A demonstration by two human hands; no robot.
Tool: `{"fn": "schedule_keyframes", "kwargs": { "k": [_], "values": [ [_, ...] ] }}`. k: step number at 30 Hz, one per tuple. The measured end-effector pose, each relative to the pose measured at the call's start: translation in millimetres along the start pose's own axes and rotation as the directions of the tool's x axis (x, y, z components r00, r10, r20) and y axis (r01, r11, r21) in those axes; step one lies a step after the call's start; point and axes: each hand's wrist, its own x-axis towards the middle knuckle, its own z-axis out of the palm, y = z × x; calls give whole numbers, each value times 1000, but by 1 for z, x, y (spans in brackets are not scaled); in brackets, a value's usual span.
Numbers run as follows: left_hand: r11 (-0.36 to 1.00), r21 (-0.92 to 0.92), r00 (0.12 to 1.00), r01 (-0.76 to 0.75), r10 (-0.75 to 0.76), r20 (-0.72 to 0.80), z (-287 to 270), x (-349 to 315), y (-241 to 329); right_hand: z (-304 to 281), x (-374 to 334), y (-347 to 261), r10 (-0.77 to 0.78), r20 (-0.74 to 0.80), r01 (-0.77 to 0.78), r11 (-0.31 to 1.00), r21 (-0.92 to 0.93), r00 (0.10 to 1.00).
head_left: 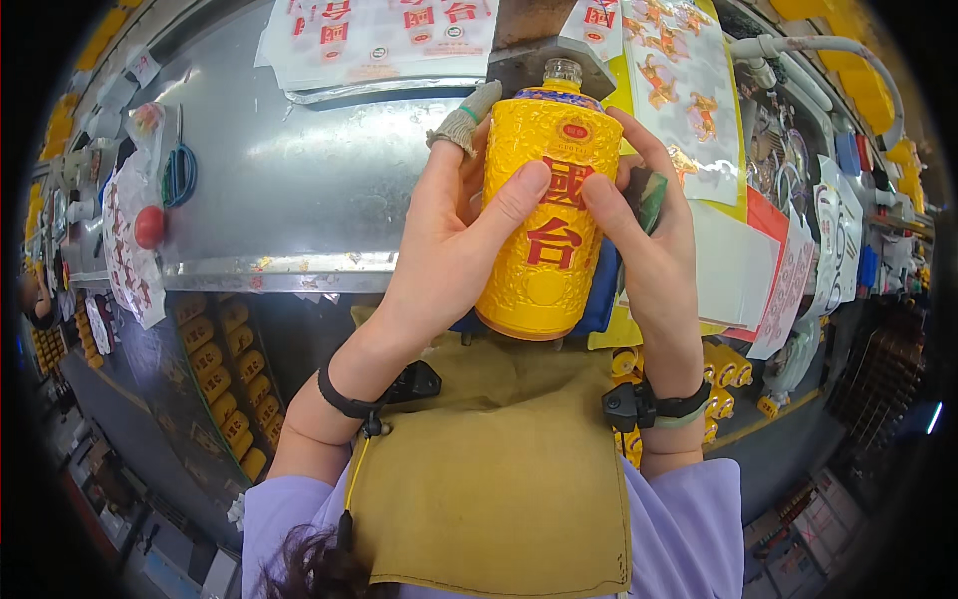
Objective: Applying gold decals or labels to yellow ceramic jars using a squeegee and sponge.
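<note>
A yellow bottle (554, 290) with an embossed surface, large red characters and a blue patterned collar is held upright between my two hands near the bench's front edge. Its clear neck has no cap on it. My left hand (454, 225) wraps the bottle's left side, the thumb pressed on the front beside the upper character. A grey knitted finger cover sits on one of its fingers. From the other side my right hand (649, 220) grips the bottle, its thumb also lying on the red character. Something dark green shows by the right fingers, partly hidden.
A metal bench (289, 180) spreads to the left, with teal-handled scissors (180, 175) and a red ball (150, 228). Printed transfer sheets (399, 40) lie at the back; gold-figured sheets (664, 80) lie right. Yellow bottles (225, 374) fill racks below. A pale pipe (818, 45) curves at the far right.
</note>
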Motion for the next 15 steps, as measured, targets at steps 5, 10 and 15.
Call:
{"fn": "schedule_keyframes", "kwargs": {
  "k": [5, 10, 15],
  "values": [
    [1000, 2, 1000, -5, 5, -10, 0, 0, 1, 2, 0, -3, -3, -6, 3, 999, 36, 1000],
    [999, -13, 998, 52, -53, -15, -2, 1, 3, -1, 0, -2, 45, 2, -45, 997, 62, 999],
    [999, 0, 999, 43, -43, -23, -1, 3, 1, 4, 0, -3, 44, -25, -43, 997, 62, 999]
  ]
}}
